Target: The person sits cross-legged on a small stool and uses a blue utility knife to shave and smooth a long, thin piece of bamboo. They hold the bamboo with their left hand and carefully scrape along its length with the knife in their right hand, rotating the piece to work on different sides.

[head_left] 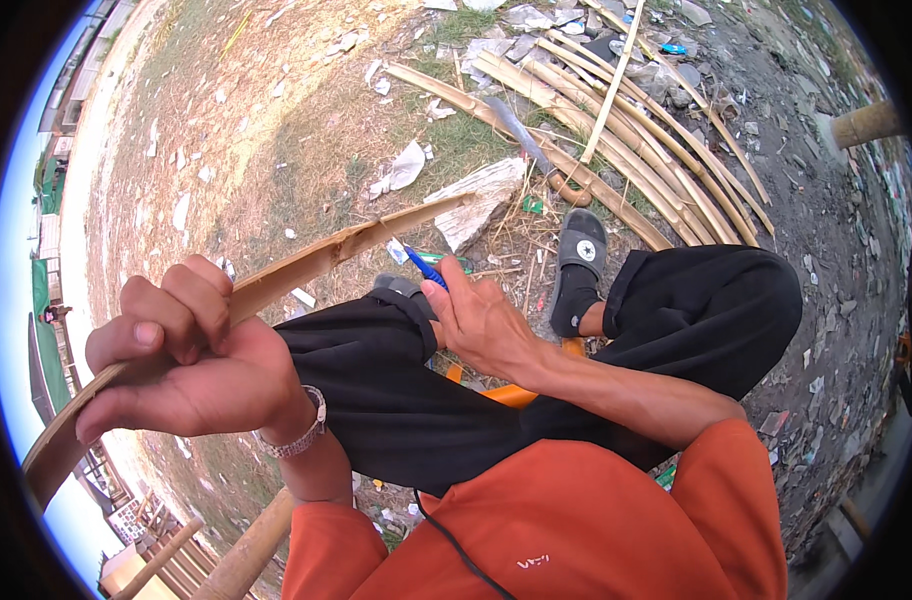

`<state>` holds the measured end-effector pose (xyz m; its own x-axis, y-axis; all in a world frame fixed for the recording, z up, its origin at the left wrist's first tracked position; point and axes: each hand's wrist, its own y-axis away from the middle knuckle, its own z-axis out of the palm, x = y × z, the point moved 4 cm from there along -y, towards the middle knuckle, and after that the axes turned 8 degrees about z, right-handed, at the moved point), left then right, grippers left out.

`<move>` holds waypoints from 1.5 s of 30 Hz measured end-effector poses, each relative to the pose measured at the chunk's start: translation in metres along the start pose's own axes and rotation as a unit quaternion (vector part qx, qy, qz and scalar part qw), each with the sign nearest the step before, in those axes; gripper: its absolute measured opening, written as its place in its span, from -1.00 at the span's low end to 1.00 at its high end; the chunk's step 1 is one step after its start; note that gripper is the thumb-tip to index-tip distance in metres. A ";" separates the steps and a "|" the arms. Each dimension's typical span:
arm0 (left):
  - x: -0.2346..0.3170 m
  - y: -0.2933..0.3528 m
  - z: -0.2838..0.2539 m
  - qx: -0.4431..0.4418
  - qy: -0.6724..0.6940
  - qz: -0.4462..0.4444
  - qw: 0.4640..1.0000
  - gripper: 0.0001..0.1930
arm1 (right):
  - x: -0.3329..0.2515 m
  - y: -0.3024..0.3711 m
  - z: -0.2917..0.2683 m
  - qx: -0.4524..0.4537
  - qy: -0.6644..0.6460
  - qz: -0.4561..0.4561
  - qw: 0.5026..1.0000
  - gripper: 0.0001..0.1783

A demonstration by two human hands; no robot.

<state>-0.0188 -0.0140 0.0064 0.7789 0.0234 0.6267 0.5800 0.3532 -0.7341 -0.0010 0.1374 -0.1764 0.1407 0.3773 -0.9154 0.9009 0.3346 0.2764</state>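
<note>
A long split bamboo strip runs slantwise from the lower left up toward the middle. My left hand is wrapped round it near its close end, thumb below and fingers over the top. My right hand is closed round a slim blue-handled tool beneath the strip's far part. The tool's tip points up to the strip; its exact shape is too small to tell. Beyond the strip's far end lies a pale, worn block of wood on the ground.
Several split bamboo strips lie fanned out ahead. A large curved blade with a brown hooked handle rests among them. Plastic scraps and a white bag litter the ground. Bamboo poles stand at lower left, another post at far right.
</note>
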 end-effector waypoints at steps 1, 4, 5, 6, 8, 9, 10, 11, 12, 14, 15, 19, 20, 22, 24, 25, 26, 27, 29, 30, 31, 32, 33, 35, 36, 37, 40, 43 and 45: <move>0.000 0.000 0.000 -0.004 0.001 0.001 1.000 -0.39 | -0.001 0.000 0.000 -0.002 0.005 -0.005 1.000 -0.69; 0.000 -0.001 0.001 -0.010 0.014 0.024 1.000 -0.35 | 0.019 -0.011 -0.002 0.016 0.049 0.022 0.998 -0.71; 0.000 -0.001 0.002 -0.014 0.016 0.024 1.000 -0.35 | 0.020 -0.011 -0.001 0.020 0.059 0.021 0.998 -0.71; 0.000 0.000 0.002 -0.017 0.017 0.023 0.999 -0.35 | 0.021 -0.011 -0.001 0.025 0.069 0.019 0.997 -0.71; 0.000 0.000 0.003 -0.017 0.018 0.024 0.999 -0.35 | 0.019 -0.010 -0.001 0.033 0.072 0.005 0.997 -0.71; 0.000 0.000 0.004 -0.014 0.019 0.025 0.999 -0.35 | 0.018 -0.008 0.000 0.037 0.064 -0.007 0.997 -0.71; 0.000 0.000 0.005 -0.012 0.020 0.026 0.999 -0.35 | 0.016 -0.007 0.000 0.041 0.057 -0.019 0.997 -0.71; 0.000 0.001 0.005 -0.010 0.013 0.016 1.000 -0.36 | 0.020 -0.010 0.000 0.037 0.063 -0.004 0.997 -0.71; 0.001 0.002 0.005 -0.009 0.007 0.006 1.000 -0.37 | 0.028 -0.015 -0.001 0.034 0.069 0.012 0.997 -0.72; 0.001 0.002 0.004 -0.006 -0.002 -0.003 1.000 -0.38 | 0.031 -0.018 -0.003 0.031 0.076 0.018 0.996 -0.72; 0.001 0.002 0.003 -0.005 -0.005 -0.002 1.000 -0.38 | 0.029 -0.017 -0.003 0.033 0.077 0.009 0.996 -0.72; 0.002 0.003 0.004 -0.013 0.005 -0.001 1.000 -0.37 | 0.021 -0.010 0.001 0.036 0.071 -0.007 0.997 -0.72; 0.002 0.003 0.004 -0.013 0.005 -0.002 1.000 -0.37 | 0.028 -0.013 0.000 0.032 0.078 0.015 0.996 -0.72; 0.002 0.002 0.005 -0.014 0.006 -0.002 1.000 -0.37 | 0.045 -0.022 -0.002 0.025 0.093 0.058 0.994 -0.72; 0.002 0.003 0.004 -0.017 0.014 -0.003 1.000 -0.36 | 0.040 -0.018 -0.001 0.026 0.080 0.032 0.996 -0.71; 0.001 0.004 0.003 -0.018 0.018 -0.003 1.000 -0.36 | 0.037 -0.017 0.000 0.026 0.073 0.019 0.997 -0.71; 0.002 0.003 0.003 -0.015 0.017 -0.002 1.000 -0.36 | 0.036 -0.017 0.001 0.028 0.072 0.019 0.997 -0.70; 0.001 0.003 0.004 -0.013 0.016 -0.001 1.000 -0.36 | 0.036 -0.017 0.002 0.030 0.070 0.019 0.997 -0.69; 0.002 0.003 0.004 -0.010 0.010 0.000 1.000 -0.36 | 0.046 -0.020 0.004 0.026 0.075 0.038 0.996 -0.68; 0.001 0.003 0.005 -0.012 0.010 0.001 1.000 -0.36 | 0.060 -0.028 0.002 0.025 0.084 0.058 0.995 -0.68; 0.001 0.002 0.006 -0.013 0.011 0.002 1.000 -0.37 | 0.072 -0.032 0.002 0.024 0.092 0.077 0.992 -0.67; 0.001 0.003 0.005 -0.013 0.005 0.003 1.000 -0.37 | 0.063 -0.030 0.001 -0.001 0.091 0.098 0.991 -0.66; 0.002 0.004 0.004 -0.013 0.002 0.003 1.000 -0.37 | 0.054 -0.025 0.001 0.010 0.089 0.079 0.993 -0.66; 0.002 0.004 0.004 -0.004 0.012 0.014 1.000 -0.36 | 0.042 -0.019 0.004 0.029 0.085 0.042 0.995 -0.65; -0.001 0.002 0.006 0.002 0.028 0.023 0.999 -0.35 | 0.055 -0.022 0.006 0.030 0.085 0.057 0.994 -0.65; -0.001 0.001 0.008 0.008 0.045 0.033 0.998 -0.34 | 0.077 -0.030 0.008 0.031 0.085 0.072 0.993 -0.65; 0.000 0.002 0.007 0.008 0.029 0.029 0.999 -0.34 | 0.081 -0.030 0.009 0.020 0.072 0.096 0.993 -0.64; 0.000 0.003 0.007 -0.010 0.032 0.024 0.999 -0.34 | 0.056 -0.027 0.006 0.005 0.069 0.107 0.992 -0.62; -0.002 0.000 0.005 -0.015 0.037 0.005 0.999 -0.36 | 0.060 -0.031 0.006 0.010 0.070 0.122 0.990 -0.62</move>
<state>-0.0215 -0.0093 0.0066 0.7997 -0.0434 0.5989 0.5780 0.3259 -0.7481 -0.0179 0.1447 -0.2413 0.2982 0.5616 -0.7718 0.8556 0.2012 0.4770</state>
